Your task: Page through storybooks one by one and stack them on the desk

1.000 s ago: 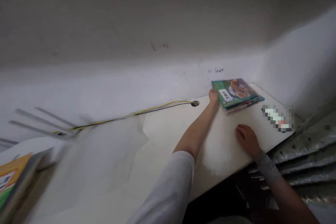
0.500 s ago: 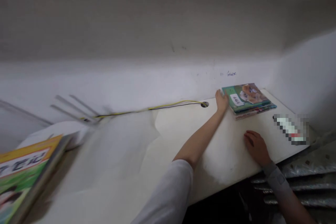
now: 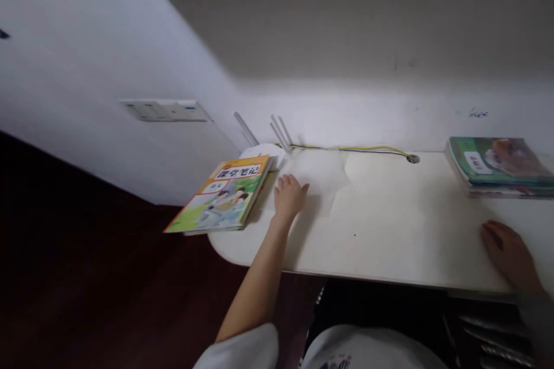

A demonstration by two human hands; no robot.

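Note:
My left hand [image 3: 289,196] is over the white desk [image 3: 385,225], fingers apart and holding nothing. Just to its left, a few books lie stacked, the top one a workbook [image 3: 223,199] with a yellow and green cover; it juts past the desk's left edge. My right hand [image 3: 511,253] rests near the front edge at the right, its fingers loosely bent on the surface with nothing visible in them. Behind that hand sits a second pile of books [image 3: 497,164], topped by a green cover with a white label.
A white router [image 3: 264,150] with upright antennas stands behind the workbook. Yellow and black cables [image 3: 363,149] run along the wall to a round hole [image 3: 414,158]. A socket panel [image 3: 164,110] is on the left wall. Cushion-like layers [image 3: 497,328] lie below the desk at right.
The view has swung left. My left hand has let go of the green-covered pile at the right and moved across to beside the workbook. My right hand stays resting on the desk.

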